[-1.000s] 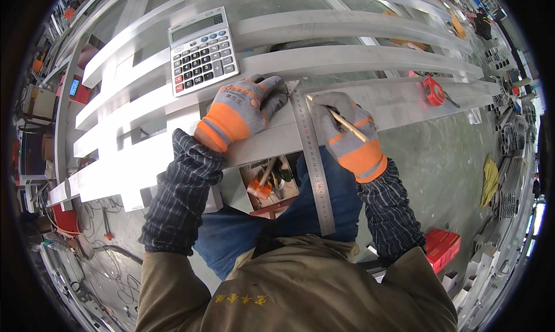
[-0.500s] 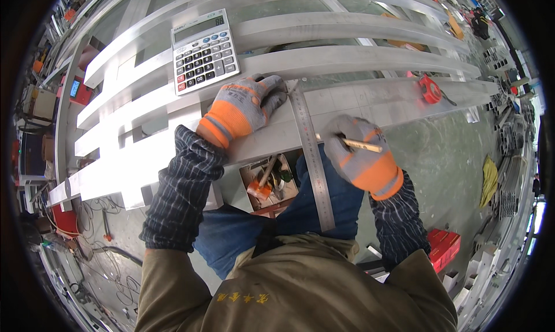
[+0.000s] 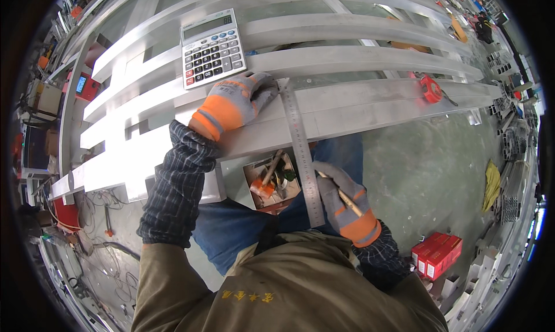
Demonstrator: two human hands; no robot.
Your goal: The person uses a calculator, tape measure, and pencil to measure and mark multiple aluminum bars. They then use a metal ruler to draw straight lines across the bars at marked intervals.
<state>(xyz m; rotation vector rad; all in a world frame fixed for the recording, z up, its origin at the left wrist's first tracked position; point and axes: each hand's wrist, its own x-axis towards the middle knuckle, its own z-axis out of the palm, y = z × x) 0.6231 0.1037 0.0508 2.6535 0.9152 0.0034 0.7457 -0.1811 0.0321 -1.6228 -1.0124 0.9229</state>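
A steel ruler [image 3: 300, 144] lies crosswise over a pale metal bar [image 3: 358, 109], its near end sticking out past the bar's edge above my legs. My left hand [image 3: 234, 104], in a grey and orange glove, rests on the bar with curled fingers gripping the ruler's far end. Lower down, my gloved right hand [image 3: 344, 202] is closed around a light wooden pencil [image 3: 350, 203]. Its fingers are right beside the ruler's overhanging part; whether they touch it I cannot tell. A calculator [image 3: 212, 49] lies across the bars beyond my left hand.
Several parallel metal bars [image 3: 347, 28] stretch across the front. A red tape measure [image 3: 430, 89] sits on the near bar at right. Beneath it, between my legs, stands a tool box [image 3: 252, 173] with a hammer. A red carton [image 3: 437, 255] is on the floor at right.
The ruler and my left hand have shifted left along the bar. My right hand, still holding the pencil, has come down toward my body, beside the ruler's near part.
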